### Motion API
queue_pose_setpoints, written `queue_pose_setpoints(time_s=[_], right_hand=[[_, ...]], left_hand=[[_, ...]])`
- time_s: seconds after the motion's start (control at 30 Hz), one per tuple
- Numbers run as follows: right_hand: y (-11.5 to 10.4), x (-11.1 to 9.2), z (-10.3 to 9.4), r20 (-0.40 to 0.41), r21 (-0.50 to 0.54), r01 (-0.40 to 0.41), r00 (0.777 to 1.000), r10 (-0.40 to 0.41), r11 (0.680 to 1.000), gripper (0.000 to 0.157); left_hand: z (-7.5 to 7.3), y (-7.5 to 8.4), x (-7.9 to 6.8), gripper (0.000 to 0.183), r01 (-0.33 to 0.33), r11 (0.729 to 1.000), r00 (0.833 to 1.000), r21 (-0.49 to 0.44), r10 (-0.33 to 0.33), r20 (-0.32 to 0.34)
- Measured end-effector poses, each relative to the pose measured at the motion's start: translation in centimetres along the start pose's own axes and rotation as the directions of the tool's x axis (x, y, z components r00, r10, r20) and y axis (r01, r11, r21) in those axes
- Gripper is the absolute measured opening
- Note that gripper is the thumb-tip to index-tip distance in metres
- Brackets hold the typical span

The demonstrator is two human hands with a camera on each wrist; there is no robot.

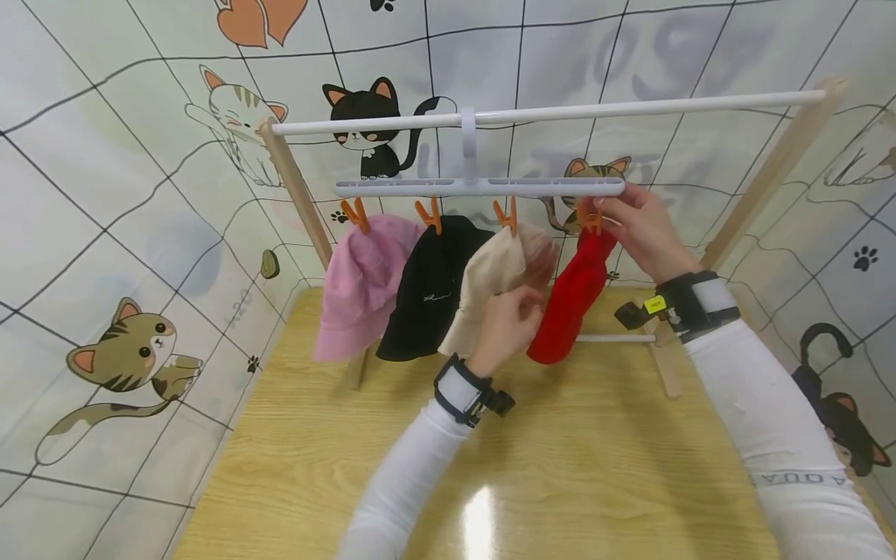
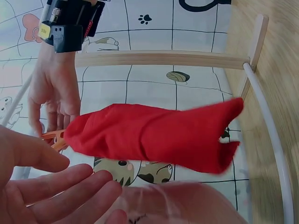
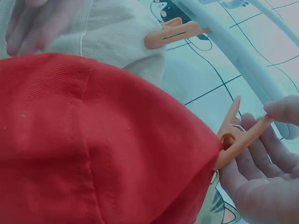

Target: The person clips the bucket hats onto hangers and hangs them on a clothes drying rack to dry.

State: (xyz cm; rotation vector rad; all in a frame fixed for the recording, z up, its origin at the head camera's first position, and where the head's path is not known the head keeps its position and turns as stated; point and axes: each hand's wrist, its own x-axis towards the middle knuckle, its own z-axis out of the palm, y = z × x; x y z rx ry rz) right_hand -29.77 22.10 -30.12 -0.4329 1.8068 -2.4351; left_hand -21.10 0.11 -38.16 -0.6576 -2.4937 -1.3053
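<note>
A red hat (image 1: 570,303) hangs folded from an orange clothespin (image 3: 233,144) at the right end of a white clip hanger (image 1: 546,187). My right hand (image 1: 647,233) holds this clothespin, thumb at the tip of one handle and fingers behind it. Between the beige hat (image 1: 483,280) and the red one is my left hand (image 1: 505,327), holding nothing; its fingers are loosely extended in the left wrist view. Further left along the hanger, a black hat (image 1: 437,295) and a pink hat (image 1: 364,288) hang from orange clothespins too.
The hanger hooks over a white rod (image 1: 630,110) on a rack with wooden legs (image 1: 770,175). A low white bar (image 1: 616,338) joins the rack near the wooden table (image 1: 560,482). Behind stands a cat-patterned backdrop (image 1: 175,257).
</note>
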Motion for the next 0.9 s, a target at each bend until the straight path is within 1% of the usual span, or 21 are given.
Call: queue_pose_setpoints(time_s=[0.1,0.17,0.33,0.4,0.53,0.67,0.8,0.9], right_hand=[[-0.2,0.1,-0.3,-0.022,0.015,0.043,0.999,-0.042,0.999,0.034],[-0.3,0.1,-0.5,-0.039,0.020,0.056,0.998,-0.055,0.998,0.035],[-0.8,0.0,-1.2,-0.054,0.016,0.040,0.998,-0.039,0.999,0.042],[-0.9,-0.1,-1.5,-0.056,0.023,0.030,0.998,-0.029,0.999,0.045],[-1.0,-0.2,-2.3,-0.042,0.039,0.039,0.998,-0.038,0.998,0.045],[-1.1,-0.4,-2.9,-0.018,0.046,0.049,0.999,-0.048,0.998,0.045],[-1.3,-0.6,-3.3,0.000,0.041,0.046,0.999,-0.046,0.998,0.045],[-1.5,-0.7,-3.5,-0.003,0.039,0.038,0.999,-0.038,0.999,0.046]], left_hand=[[0.0,0.1,-0.5,0.017,-0.033,0.999,0.999,0.026,0.034,-0.013],[0.0,0.2,-0.9,0.016,-0.054,0.998,0.998,0.041,0.055,-0.023],[-0.1,0.7,-1.7,0.017,-0.080,0.997,0.996,0.016,0.081,-0.031],[-0.1,0.9,-2.0,0.017,-0.100,0.995,0.994,0.010,0.101,-0.046],[-0.3,0.9,-2.7,0.015,-0.130,0.991,0.987,0.030,0.133,-0.089],[-0.4,0.7,-3.6,0.015,-0.112,0.992,0.984,0.054,0.118,-0.132],[-0.8,0.4,-4.5,0.013,-0.075,0.995,0.982,0.071,0.086,-0.169],[-1.1,-0.2,-5.1,0.012,-0.039,0.996,0.981,0.080,0.053,-0.188]])
